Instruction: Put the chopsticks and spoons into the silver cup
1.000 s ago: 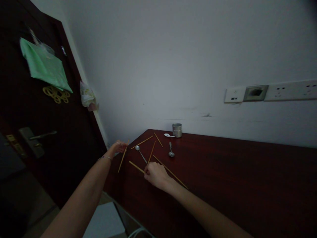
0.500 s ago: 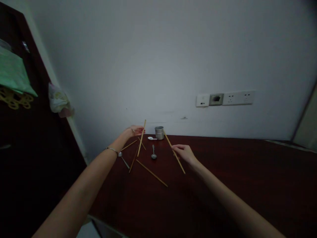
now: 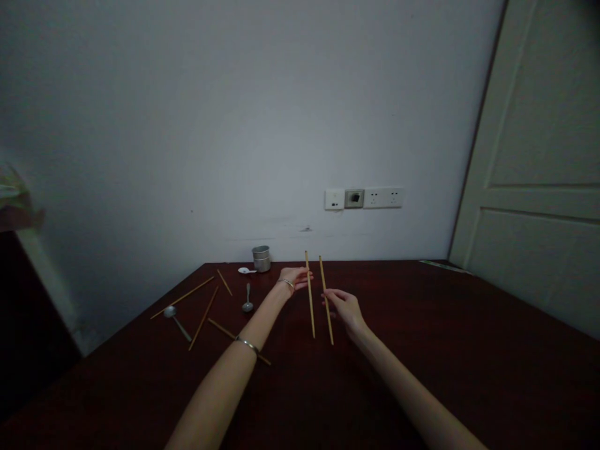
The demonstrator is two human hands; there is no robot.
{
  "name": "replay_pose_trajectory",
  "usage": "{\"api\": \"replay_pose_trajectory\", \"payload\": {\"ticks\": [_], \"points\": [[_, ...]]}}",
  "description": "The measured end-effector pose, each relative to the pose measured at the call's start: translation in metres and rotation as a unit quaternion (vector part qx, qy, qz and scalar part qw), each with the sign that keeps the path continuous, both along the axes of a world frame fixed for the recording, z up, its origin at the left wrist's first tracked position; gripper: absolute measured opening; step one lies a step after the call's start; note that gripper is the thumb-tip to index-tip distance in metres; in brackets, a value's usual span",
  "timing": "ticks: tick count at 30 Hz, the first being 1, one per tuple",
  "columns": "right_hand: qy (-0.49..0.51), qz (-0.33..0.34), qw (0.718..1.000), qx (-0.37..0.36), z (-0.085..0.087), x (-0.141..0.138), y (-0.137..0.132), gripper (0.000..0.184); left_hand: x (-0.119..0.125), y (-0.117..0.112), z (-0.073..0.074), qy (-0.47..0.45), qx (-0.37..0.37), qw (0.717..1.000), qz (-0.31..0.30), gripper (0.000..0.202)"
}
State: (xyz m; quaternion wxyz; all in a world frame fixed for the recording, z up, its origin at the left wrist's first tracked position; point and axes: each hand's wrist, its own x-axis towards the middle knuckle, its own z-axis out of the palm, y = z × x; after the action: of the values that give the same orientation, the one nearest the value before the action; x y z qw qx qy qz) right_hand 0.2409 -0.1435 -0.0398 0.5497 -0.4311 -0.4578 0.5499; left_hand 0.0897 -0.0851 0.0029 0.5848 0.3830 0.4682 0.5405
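Left hand (image 3: 295,277) pinches the left chopstick (image 3: 312,312) toward its far end; the right hand (image 3: 345,306) pinches the right chopstick (image 3: 330,325) just above its middle. Below spreads the dark red worktop (image 3: 422,350). Over it the two chopsticks run nearly parallel, near each other but apart; whether their ends touch it cannot be told. They look light, stiff and probably inclined to roll, so a mid-length fingertip hold should balance best. Leftward stands a metal cup (image 3: 261,259), a white spoon (image 3: 246,270) just beside it.
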Motion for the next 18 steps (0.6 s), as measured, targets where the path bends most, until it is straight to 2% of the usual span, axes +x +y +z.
{"api": "replay_pose_trajectory", "payload": {"ticks": [4, 11, 18], "points": [[-0.013, 0.014, 1.0, -0.001, -0.004, 0.0, 0.001, 0.02, 0.008, 0.001, -0.01, -0.044, -0.017, 0.999, 0.002, 0.016], [-0.042, 0.034, 0.999, -0.005, -0.011, -0.003, 0.002, 0.016, 0.013, 0.005, -0.023, -0.077, -0.049, 0.996, 0.002, 0.008], [-0.013, 0.068, 0.997, -0.021, -0.014, -0.007, -0.001, 0.013, 0.013, 0.004, -0.026, -0.09, -0.053, 0.994, 0.009, 0.008]]}}
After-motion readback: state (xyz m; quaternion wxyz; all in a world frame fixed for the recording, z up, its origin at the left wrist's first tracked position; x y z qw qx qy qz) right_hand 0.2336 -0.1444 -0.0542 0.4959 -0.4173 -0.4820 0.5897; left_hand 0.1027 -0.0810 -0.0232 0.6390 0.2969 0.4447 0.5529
